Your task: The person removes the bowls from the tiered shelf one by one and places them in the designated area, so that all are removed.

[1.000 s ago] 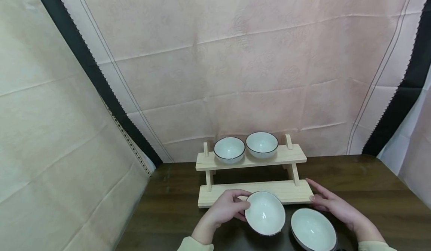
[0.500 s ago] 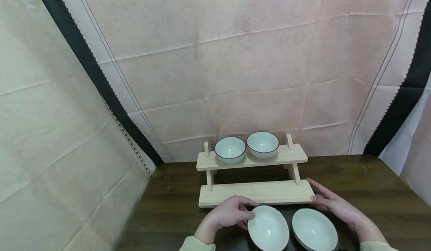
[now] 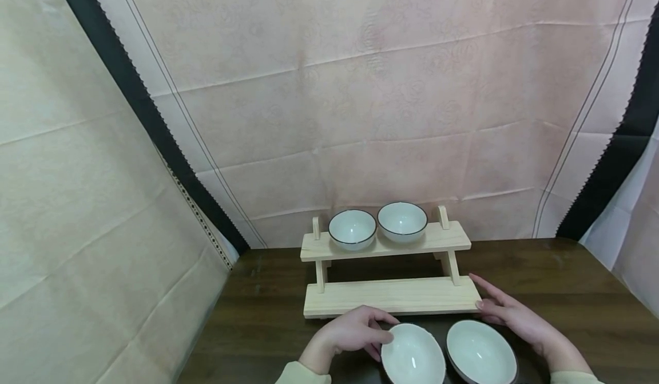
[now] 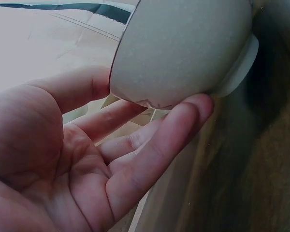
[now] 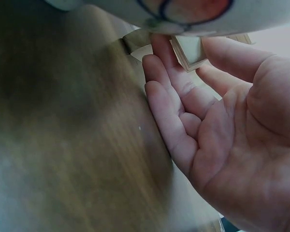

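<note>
The left hand (image 3: 355, 336) pinches a white bowl (image 3: 414, 356); the right hand (image 3: 512, 318) grips a wooden rack (image 3: 391, 297) by its end.

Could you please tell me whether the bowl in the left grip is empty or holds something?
It looks empty: the head view looks into the bowl at the left grip, and its visible white inside shows only a glint.
</note>
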